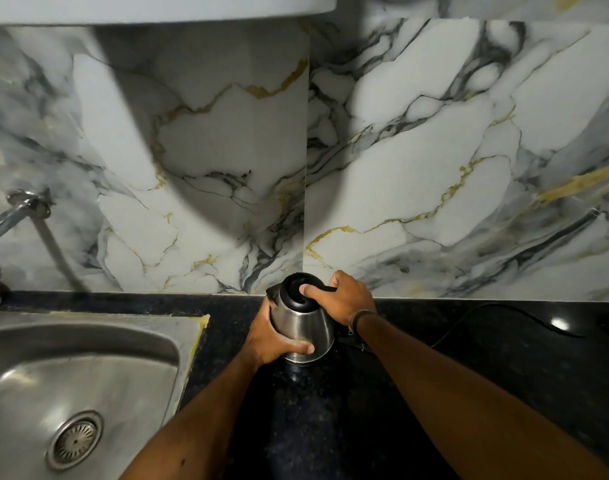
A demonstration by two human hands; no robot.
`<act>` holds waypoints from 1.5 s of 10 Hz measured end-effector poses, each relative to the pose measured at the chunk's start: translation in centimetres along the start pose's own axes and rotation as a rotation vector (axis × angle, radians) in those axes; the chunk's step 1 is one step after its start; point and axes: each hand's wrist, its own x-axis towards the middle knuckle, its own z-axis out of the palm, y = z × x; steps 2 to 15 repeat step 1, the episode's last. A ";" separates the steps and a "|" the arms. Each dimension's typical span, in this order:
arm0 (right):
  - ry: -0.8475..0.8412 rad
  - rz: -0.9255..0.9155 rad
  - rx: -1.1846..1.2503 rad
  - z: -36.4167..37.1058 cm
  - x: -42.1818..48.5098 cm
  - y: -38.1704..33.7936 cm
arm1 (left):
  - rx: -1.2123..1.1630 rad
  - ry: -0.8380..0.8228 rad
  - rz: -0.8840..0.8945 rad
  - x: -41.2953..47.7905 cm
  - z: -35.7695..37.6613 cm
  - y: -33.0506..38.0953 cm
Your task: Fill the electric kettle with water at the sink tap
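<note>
The kettle [303, 327] is found on the dark counter [331, 427], just right of the sink [71, 358] and close to the marble wall [400, 150] at the far side. It is tilted slightly, and whether it is seated on a base cannot be told. The steel body is clasped low on its left side by the left hand [272, 337], fingers wrapped round the front. The handle on the right is gripped by the right hand [348, 297], with the thumb laid across the black lid [301, 292]. The lid is observed closed. A black cord [504, 313] is seen trailing right along the counter behind the right forearm.

The step in hand is judged to be the lifting of the kettle, or the opening of its lid, ahead of carriage to the tap [8, 216], which is mounted on the wall at far left above the sink. No water is seen running.

For sound execution, the lid should be released before the kettle is brought beneath the spout. The cord should be kept clear of the basin. The body should be held level under the tap so that the fill can be watched.
</note>
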 end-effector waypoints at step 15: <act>0.009 -0.067 -0.019 -0.2 -0.5 0.4 | -0.042 -0.045 0.031 -0.6 0.1 0.2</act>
